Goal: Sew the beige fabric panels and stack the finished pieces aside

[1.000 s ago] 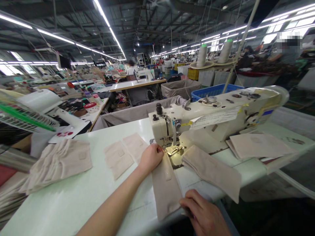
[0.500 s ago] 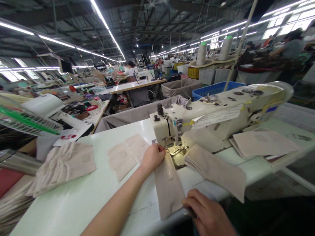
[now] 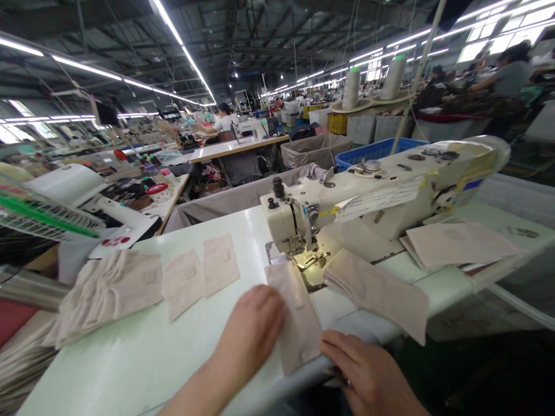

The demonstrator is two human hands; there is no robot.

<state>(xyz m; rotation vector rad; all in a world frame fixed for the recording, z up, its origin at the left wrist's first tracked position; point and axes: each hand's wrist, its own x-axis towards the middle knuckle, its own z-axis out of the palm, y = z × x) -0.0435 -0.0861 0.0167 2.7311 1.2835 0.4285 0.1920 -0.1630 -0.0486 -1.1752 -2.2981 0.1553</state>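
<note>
A long beige fabric piece (image 3: 299, 323) with a small sewn-on patch lies on the table, its far end beside the sewing machine's needle area (image 3: 299, 247). My right hand (image 3: 368, 370) pinches its near right corner at the table edge; a small dark and metallic thing shows under those fingers, too hidden to name. Over the fabric's left edge is my left hand (image 3: 258, 320), blurred, with its fingers bent and their tips hidden. Two smaller beige pieces with patches, one farther left (image 3: 184, 280) and one nearer (image 3: 221, 263), lie flat to the left.
A fanned stack of beige pieces (image 3: 117, 289) lies at the left. Right of the needle is a folded beige stack (image 3: 377, 292), overhanging the front edge. More beige pieces (image 3: 459, 245) lie farther right. Behind the machine stand a blue basket (image 3: 377, 153) and thread cones (image 3: 351, 89).
My left hand has drawn back from the needle toward me, uncovering the fabric's far end. The two smaller pieces have slid left toward the stack. My right hand stays at the corner.
</note>
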